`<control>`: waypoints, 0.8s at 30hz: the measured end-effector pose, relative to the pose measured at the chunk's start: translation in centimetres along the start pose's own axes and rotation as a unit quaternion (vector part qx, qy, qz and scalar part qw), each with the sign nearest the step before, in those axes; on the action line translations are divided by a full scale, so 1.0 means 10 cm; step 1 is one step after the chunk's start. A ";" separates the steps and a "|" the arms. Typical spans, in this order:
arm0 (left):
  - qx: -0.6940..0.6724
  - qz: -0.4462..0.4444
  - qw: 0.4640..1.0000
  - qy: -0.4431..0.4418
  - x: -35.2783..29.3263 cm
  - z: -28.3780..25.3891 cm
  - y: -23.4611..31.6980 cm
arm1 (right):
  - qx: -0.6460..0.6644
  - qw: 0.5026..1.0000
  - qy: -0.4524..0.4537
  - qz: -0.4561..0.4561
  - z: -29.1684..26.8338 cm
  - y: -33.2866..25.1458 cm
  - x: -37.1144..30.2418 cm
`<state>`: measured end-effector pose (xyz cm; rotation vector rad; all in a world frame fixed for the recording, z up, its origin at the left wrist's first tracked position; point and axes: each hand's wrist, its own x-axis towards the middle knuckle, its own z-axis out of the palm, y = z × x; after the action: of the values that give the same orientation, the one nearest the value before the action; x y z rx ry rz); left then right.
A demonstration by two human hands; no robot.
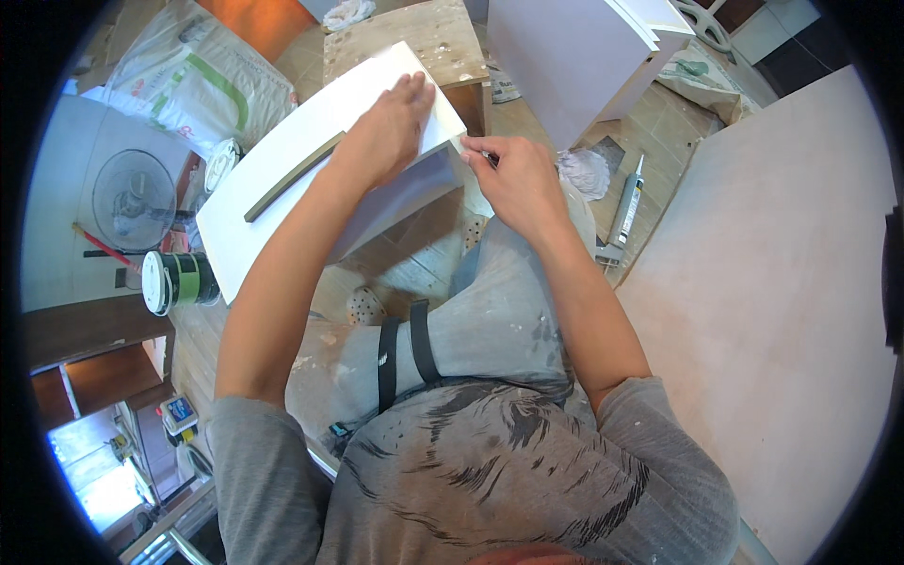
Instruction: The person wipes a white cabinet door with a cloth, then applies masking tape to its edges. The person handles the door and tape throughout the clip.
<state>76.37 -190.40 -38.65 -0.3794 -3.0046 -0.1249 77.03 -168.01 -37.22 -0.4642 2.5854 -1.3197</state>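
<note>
A white cabinet drawer or box lies tilted in front of me, with a long dark handle strip on its white face. My left hand rests flat on that face near its far end, fingers stretched out. At the right corner of the face, my right hand is closed in a pinch. A small dark object shows between its thumb and fingers, too small to name. Its fingertips are at the panel's edge; whether they touch it I cannot tell.
A paint-spotted wooden stool stands behind the drawer. To the right are a sealant cartridge in a gun, a crumpled white bag and a large pale board. A black-and-green bucket and a fan stand left.
</note>
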 end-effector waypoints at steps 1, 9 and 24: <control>-0.010 0.005 1.000 -0.009 -0.09 -0.02 0.07 | -0.006 1.000 0.000 0.000 0.00 -0.01 0.00; -0.082 0.042 0.996 -0.019 -0.32 -0.21 0.25 | 0.060 0.998 -0.005 -0.006 0.00 0.03 0.06; -0.063 0.060 0.996 0.003 -0.26 -0.21 0.26 | 0.145 0.988 -0.044 -0.032 0.01 0.20 0.17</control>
<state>79.73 -188.71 -36.74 -0.5703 -2.9667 -0.3054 75.11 -167.58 -38.98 -0.5418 2.2742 -1.6236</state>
